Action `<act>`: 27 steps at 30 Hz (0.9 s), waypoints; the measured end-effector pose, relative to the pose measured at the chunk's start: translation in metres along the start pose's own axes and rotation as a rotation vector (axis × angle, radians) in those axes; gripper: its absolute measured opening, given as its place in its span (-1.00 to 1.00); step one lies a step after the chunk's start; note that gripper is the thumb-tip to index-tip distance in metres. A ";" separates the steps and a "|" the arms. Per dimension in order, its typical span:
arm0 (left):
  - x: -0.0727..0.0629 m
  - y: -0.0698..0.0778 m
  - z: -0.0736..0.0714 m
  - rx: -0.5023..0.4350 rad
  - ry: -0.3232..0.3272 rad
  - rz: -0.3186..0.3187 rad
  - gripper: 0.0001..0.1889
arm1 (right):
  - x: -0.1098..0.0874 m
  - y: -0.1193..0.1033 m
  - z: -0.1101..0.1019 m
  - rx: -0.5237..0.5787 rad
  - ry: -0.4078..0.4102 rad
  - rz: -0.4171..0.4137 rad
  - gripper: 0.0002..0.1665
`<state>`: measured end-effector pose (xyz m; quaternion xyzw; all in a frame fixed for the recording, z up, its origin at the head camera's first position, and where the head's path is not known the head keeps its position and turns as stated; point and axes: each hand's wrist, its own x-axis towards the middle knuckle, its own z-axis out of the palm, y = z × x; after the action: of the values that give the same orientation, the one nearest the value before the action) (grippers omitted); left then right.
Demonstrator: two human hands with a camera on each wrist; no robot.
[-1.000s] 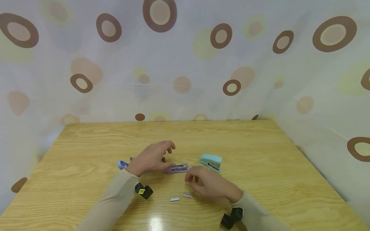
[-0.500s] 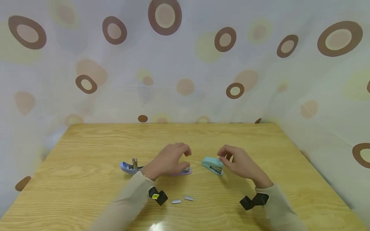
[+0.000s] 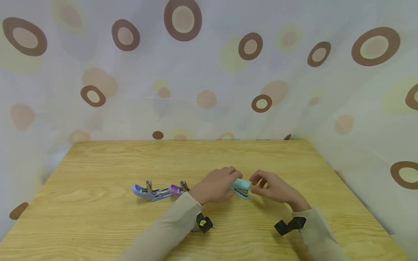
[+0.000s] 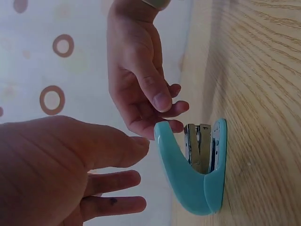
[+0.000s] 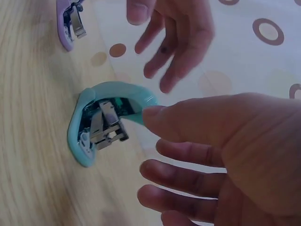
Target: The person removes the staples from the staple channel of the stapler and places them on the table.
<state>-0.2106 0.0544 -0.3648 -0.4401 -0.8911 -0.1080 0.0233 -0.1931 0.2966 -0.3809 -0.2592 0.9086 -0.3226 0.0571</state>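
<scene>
A teal stapler (image 3: 242, 185) stands on the wooden table between both hands, its top arm raised off the base and its metal magazine showing. My left hand (image 3: 217, 185) is beside it on the left; in the left wrist view a small gap separates the thumb from the stapler (image 4: 183, 183), and the fingers are extended. On the other side is my right hand (image 3: 274, 189), fingers loosely bent. Its fingertips lie close to the raised tip of the stapler (image 5: 124, 88); whether they touch it I cannot tell.
To the left lie an opened blue stapler (image 3: 142, 192) and an opened purple stapler (image 3: 174, 189), the latter partly behind my left arm. Small grey strips (image 3: 196, 228) are mostly hidden by the left wrist camera. A patterned curtain (image 3: 205, 119) borders the table (image 3: 107, 163).
My left hand has moved right, from the purple stapler to the teal one. My right hand went from near the strips to the teal stapler's right side and stays there.
</scene>
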 end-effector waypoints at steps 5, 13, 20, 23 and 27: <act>0.013 0.002 0.006 -0.040 -0.033 0.020 -0.55 | 0.002 0.010 0.006 0.039 -0.028 0.015 -0.72; 0.023 0.005 0.017 0.003 -0.039 0.043 -0.64 | 0.006 0.019 0.018 0.047 -0.055 0.027 -0.76; 0.023 0.005 0.021 -0.002 -0.014 0.038 -0.65 | 0.012 0.019 0.023 0.076 -0.041 -0.016 -0.78; 0.025 0.005 0.023 0.017 0.002 0.032 -0.62 | 0.013 0.021 0.024 0.087 -0.036 -0.033 -0.74; 0.028 0.005 0.026 0.051 0.006 0.035 -0.58 | 0.011 0.025 0.027 0.096 -0.038 -0.035 -0.73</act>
<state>-0.2221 0.0850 -0.3855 -0.4545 -0.8857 -0.0860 0.0393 -0.2060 0.2919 -0.4168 -0.2780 0.8861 -0.3618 0.0810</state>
